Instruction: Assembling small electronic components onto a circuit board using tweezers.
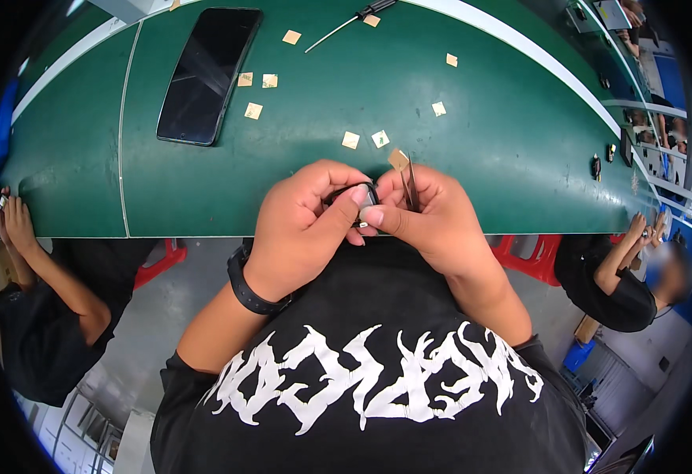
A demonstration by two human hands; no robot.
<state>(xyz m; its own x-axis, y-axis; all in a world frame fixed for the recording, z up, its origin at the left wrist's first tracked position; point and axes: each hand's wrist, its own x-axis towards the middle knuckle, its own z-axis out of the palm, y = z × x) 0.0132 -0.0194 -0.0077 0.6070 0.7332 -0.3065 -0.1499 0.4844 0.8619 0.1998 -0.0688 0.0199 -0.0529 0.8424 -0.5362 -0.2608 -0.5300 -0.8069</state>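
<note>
Near the front edge of the dark green tabletop (203, 186), a small, rounded, black-rimmed device with a grey face (372, 196) is held up between two bare hands. It is pinched by the left hand (305, 209), whose thumb is pressed onto it. By the right hand (431, 212) it is steadied too, the thumb tip laid at its lower side, while slim metal tweezers (413, 188) are gripped between thumb and fingers, points upward. A tan square of thin material (398, 159) is seen at the tweezer tips; whether it is pinched between them cannot be told.

Beyond the hands, nine similar pale tan squares (350, 140) are scattered, some marked in green too small to be read. A large black smartphone with a dark glossy screen (211, 75) is laid at the left, and a black-handled screwdriver with a thin steel shaft (331, 37) at the far side.

Across the black T-shirt (346, 296), large jagged white lettering (362, 379) is printed. A black wristband (251, 288) is worn on the left wrist. At either side, a co-worker in dark clothing (45, 332) (607, 288) is seated at the table.
</note>
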